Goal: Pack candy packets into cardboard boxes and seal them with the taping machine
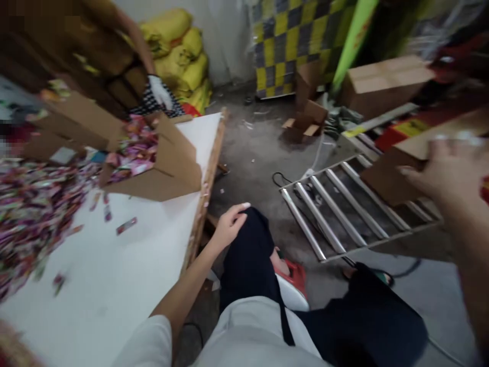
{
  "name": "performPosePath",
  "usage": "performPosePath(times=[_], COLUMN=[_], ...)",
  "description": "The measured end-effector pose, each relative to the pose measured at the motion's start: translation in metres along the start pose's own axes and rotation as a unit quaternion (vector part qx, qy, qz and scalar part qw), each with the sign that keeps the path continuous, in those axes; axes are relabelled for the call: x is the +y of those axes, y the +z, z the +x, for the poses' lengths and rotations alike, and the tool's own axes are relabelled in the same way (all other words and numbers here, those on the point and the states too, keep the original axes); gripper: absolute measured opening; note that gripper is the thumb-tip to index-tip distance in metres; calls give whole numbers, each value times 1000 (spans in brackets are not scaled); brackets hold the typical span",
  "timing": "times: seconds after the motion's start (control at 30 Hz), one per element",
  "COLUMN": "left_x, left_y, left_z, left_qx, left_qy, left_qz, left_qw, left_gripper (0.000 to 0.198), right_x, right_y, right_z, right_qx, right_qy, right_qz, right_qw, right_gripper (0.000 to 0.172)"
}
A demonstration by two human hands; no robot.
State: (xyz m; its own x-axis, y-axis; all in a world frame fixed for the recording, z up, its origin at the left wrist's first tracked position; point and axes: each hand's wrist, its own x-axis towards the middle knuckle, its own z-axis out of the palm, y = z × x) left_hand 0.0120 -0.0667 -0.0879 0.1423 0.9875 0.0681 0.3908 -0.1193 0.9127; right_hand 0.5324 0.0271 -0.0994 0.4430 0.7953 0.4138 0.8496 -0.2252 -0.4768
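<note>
My left hand [230,225] lies on my dark-trousered knee [244,244], fingers stretched out over it and holding nothing. On the right, my right hand [449,165] is laid with spread fingers against a brown cardboard box [397,176], its thumb reaching across the near side. That box sits on a metal roller conveyor [332,209]; my hand and forearm hide part of it. To my left, an open carton [171,178] filled with small pink and purple wrapped packets [137,145] stands on a white-topped table [153,270].
A big heap of loose packets [34,214] covers the table's left part. Across it, a co-worker's gloved hand [160,93] is near the carton. Yellow sacks [183,56] are piled behind. An open small box [303,125] and a taped carton [389,79] stand beyond the conveyor.
</note>
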Motion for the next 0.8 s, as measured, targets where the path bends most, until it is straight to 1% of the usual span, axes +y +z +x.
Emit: performPosePath(times=[0.03, 0.07, 0.1, 0.13, 0.17, 0.2, 0.23, 0.27, 0.3, 0.33, 0.37, 0.4, 0.43, 0.47, 0.5, 0.53, 0.6, 0.63, 0.7, 0.8], left_x=[-9, -20, -32, -45, -58, -71, -83, -93, -101, -108, -113, -118, -122, -126, -129, -132, -136, -136, -130, -107], left_y=[-31, -62, -92, -122, -151, -178, -203, -225, -245, -262, -276, -288, -299, -307, -313, -318, -322, -321, -318, -311], left_z=[-13, -26, -36, -45, -50, -52, -50, -46, -39, -31, -21, -11, -1, 9, 18, 27, 39, 43, 46, 41], left_qx=[104, 225, 348, 457, 538, 588, 613, 620, 615, 605, 594, 580, 562, 541, 518, 496, 452, 431, 389, 332], left_qy=[1, 0, -6, -20, -44, -74, -107, -140, -167, -189, -208, -228, -248, -265, -278, -285, -280, -269, -238, -180], left_qz=[9, 8, -3, -21, -43, -60, -74, -82, -87, -91, -97, -104, -113, -121, -129, -136, -147, -150, -149, -119], left_qw=[995, 974, 937, 889, 841, 803, 779, 768, 766, 768, 771, 775, 781, 789, 798, 809, 834, 848, 877, 918], left_gripper=[31, 27, 22, 19, 18, 19, 21, 21, 20, 19, 17, 17, 18, 22, 27, 32, 36, 35, 34, 47], right_x=[-13, -36, -69, -111, -160, -216, -274, -333, -389, -441, -484, -520, -546, -563, -572, -573, -560, -549, -523, -492], right_y=[12, 24, 33, 40, 47, 53, 58, 62, 64, 66, 67, 67, 68, 69, 71, 74, 80, 84, 88, 84], right_z=[1, -7, -22, -44, -70, -96, -121, -142, -158, -170, -178, -183, -186, -186, -186, -184, -180, -177, -172, -169], right_qx=[63, 91, 87, 23, -75, -156, -208, -247, -272, -278, -271, -268, -268, -273, -282, -289, -286, -277, -263, -258], right_qy=[18, 9, -27, -93, -168, -220, -250, -277, -305, -333, -346, -350, -348, -340, -332, -325, -323, -327, -335, -333], right_qz=[22, 59, 106, 153, 195, 216, 228, 242, 267, 294, 314, 322, 326, 324, 321, 322, 342, 358, 398, 445], right_qw=[998, 994, 990, 984, 963, 938, 918, 897, 873, 852, 841, 837, 837, 839, 841, 841, 835, 829, 813, 790], right_gripper=[112, 108, 96, 76, 58, 49, 49, 54, 61, 67, 69, 66, 58, 46, 34, 23, 9, 6, 10, 16])
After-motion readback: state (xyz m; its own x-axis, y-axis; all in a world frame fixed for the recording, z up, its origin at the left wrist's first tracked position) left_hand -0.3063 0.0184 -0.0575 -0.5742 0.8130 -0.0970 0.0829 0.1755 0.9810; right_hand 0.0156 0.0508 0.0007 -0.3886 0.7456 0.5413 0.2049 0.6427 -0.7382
